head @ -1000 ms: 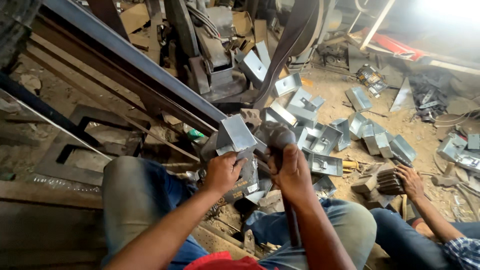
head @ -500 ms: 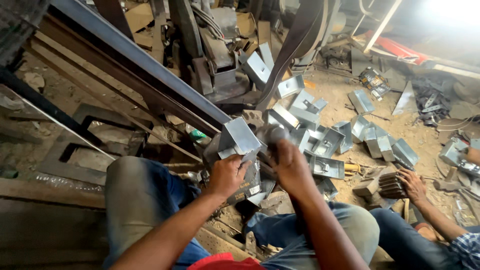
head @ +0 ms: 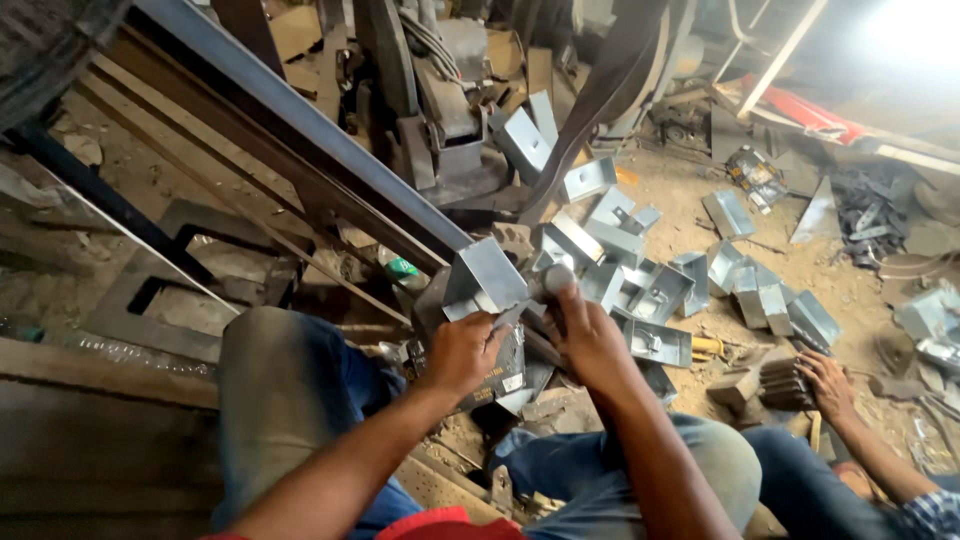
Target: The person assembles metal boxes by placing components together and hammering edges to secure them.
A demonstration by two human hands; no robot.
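Your left hand [head: 462, 350] grips the folded metal box [head: 484, 275] from below; your right hand [head: 588, 335], beside it, wraps a rounded handle [head: 556, 279], fingers closed.

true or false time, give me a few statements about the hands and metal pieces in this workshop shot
1. The left hand holds a folded grey sheet-metal piece. True.
2. The right hand lies flat on the floor. False: it is closed round a dark handle beside the piece.
3. Many similar metal boxes lie on the dirt floor ahead. True.
4. Another person's hand rests on a stack of dark parts at right. True.
5. The person wears gloves. False: both hands are bare.
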